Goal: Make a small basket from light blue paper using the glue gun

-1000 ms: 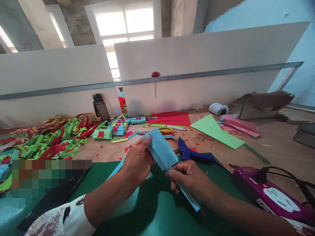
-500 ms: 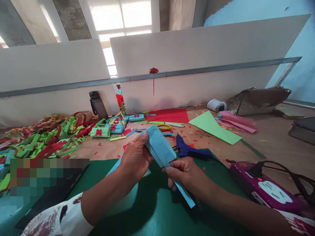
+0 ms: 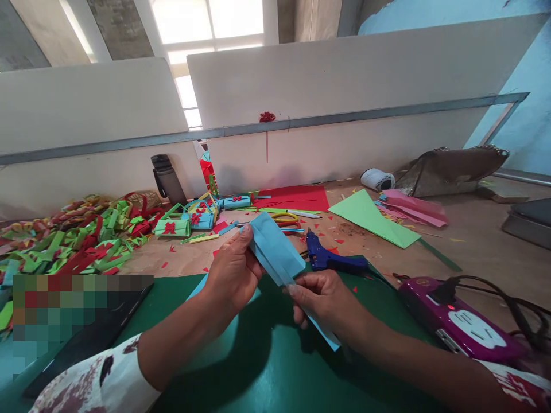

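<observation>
A folded piece of light blue paper (image 3: 278,246) is held up between my two hands, tilted, above a green cutting mat (image 3: 241,367). My left hand (image 3: 235,267) pinches its upper left end, thumb on top. My right hand (image 3: 316,295) is closed on a narrow blue paper strip (image 3: 329,336) at the lower right edge of the folded piece; the strip's free end hangs below the fingers. More blue paper shows behind my left wrist. Just beyond my right hand lies a blue glue gun (image 3: 333,259).
Small paper bags with red bows (image 3: 172,228) and a heap of paper pieces (image 3: 77,241) lie to the left, near a dark bottle (image 3: 167,178). Green paper (image 3: 374,221), scissors (image 3: 286,218) and red paper (image 3: 297,198) lie behind. A purple power strip (image 3: 460,321) sits right.
The view has shifted slightly, so everything sits a little higher and further left. Both hands keep their hold on the blue paper, with hardly any movement.
</observation>
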A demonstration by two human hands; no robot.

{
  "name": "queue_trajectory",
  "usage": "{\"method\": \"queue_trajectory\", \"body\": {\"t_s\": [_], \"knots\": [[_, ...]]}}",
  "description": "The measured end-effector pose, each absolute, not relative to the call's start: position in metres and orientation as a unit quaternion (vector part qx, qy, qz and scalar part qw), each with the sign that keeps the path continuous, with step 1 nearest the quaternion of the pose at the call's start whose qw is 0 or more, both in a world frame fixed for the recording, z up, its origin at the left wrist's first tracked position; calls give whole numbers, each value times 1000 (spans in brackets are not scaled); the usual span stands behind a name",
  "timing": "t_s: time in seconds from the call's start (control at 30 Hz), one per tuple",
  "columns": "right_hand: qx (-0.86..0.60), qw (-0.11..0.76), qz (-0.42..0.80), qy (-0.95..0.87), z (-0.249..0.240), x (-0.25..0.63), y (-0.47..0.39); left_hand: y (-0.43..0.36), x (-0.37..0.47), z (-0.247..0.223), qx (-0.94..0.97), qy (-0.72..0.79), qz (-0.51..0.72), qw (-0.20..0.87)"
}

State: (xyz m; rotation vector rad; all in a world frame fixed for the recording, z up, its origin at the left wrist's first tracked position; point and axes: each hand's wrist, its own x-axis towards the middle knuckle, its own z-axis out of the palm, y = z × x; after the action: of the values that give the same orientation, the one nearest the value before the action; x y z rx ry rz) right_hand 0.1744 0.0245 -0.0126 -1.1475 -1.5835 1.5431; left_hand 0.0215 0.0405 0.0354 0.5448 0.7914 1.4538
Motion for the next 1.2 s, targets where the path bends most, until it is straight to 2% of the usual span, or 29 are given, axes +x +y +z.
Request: {"method": "queue_trajectory", "body": {"t_s": [0.27,0.43,0.7,1.2], "knots": [[-452,300,573,-615,-8,175,28,42,22,32,221,357,641,642],[-429,362,572,-598,-9,174,27,42,22,32,232,346,643,643],[-475,443,541,-535,-2,175,22,41,21,30,249,355,643,631],[-473,424,596,-492,1,175,21,32,25,34,327,338,635,613]]}}
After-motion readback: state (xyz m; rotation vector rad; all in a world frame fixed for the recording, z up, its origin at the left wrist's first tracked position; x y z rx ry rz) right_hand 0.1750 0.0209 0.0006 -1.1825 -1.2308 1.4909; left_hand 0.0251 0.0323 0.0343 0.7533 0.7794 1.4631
